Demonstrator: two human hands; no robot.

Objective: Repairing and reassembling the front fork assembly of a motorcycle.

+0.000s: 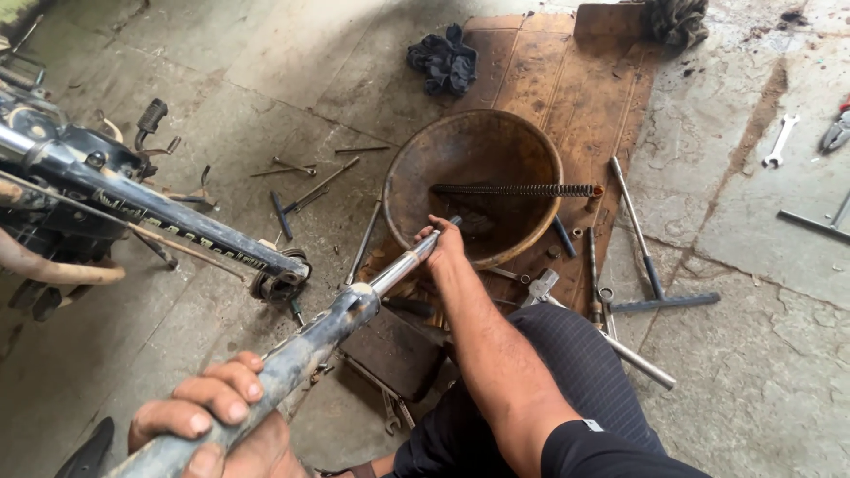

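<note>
**Fork leg held over a pan on a workshop floor**

The left hand (212,416) is closed around the dark lower end of a fork leg (301,354), low in the view, fingers wrapped over the top. The right hand (443,241) is closed on the shiny upper tube of the same fork leg, right at the near rim of a round rusty pan (398,177). The fork leg slants from lower left up towards the pan, its bright end reaching over the rim.

Inside the pan lies a long coil spring (513,189), running across to the right rim. The pan sits on a stained brown mat (567,80) spread over the floor (753,372), which is grey concrete, cracked, patched and oil-marked. A dark rag (443,60) lies at the mat's upper left edge.

Right of the pan a T-handled wrench (651,265) lies partly on the mat, partly on the concrete. Farther right a small spanner (780,140) rests on the bare floor, well apart from the rest. Left of the pan, thin rods and bolts (310,181) are scattered on the concrete. At the left stands part of a motorcycle frame (150,208), dark and greasy. The person's knee in dark trousers (575,354) is below the right forearm.
</note>
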